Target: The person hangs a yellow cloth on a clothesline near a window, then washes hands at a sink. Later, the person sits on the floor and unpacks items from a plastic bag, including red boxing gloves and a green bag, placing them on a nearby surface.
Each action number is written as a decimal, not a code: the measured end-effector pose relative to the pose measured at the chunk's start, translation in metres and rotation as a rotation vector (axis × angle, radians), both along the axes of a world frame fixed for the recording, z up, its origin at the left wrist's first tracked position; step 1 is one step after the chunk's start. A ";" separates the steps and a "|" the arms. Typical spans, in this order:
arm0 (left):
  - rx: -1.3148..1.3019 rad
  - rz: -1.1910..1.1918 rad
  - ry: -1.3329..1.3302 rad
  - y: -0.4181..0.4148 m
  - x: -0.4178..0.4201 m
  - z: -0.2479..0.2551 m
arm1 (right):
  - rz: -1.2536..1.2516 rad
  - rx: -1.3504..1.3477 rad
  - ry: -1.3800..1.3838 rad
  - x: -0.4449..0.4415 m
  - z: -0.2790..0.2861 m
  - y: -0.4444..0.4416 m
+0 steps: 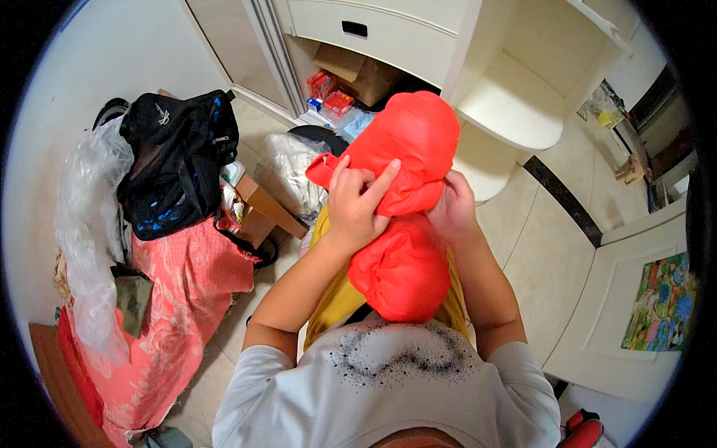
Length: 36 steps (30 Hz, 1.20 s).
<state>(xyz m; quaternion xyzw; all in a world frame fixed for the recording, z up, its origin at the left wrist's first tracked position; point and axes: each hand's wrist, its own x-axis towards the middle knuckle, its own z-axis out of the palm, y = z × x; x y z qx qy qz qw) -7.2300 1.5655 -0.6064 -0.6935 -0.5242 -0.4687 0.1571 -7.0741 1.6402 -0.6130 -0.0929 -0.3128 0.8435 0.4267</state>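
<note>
A puffy red fabric bundle [417, 140] is held up in front of my waist. It has two bulging lobes, a larger one away from me and a smaller one [406, 274] close to my shirt. My left hand [355, 207] grips the gathered fold at its left side, the index finger stretched over the cloth. A small red flap [322, 171] sticks out beside that hand. At the right edge of the fold, my right hand [452, 207] pinches the fabric, with some fingertips hidden by the cloth.
To the left, a black backpack [179, 162] and clear plastic sheeting [87, 241] lie on a pink floral cloth [185, 302]. A cardboard box [271, 210] is beside them. Ahead stands a white cabinet [392, 25] with rounded shelves [515, 101]. A white door [605, 302] is at right.
</note>
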 end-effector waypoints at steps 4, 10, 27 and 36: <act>-0.013 -0.031 -0.053 0.005 -0.001 0.002 | -0.040 0.192 0.067 0.003 0.007 -0.013; -0.150 -0.040 0.128 -0.004 0.011 0.016 | -0.374 0.253 -0.290 -0.011 -0.004 -0.014; -0.705 -0.428 -0.131 -0.060 -0.013 -0.029 | 0.020 -0.165 -0.304 0.127 -0.014 0.013; -0.952 -0.365 -0.953 -0.064 -0.029 -0.065 | 0.511 -0.229 -0.987 0.093 -0.008 -0.015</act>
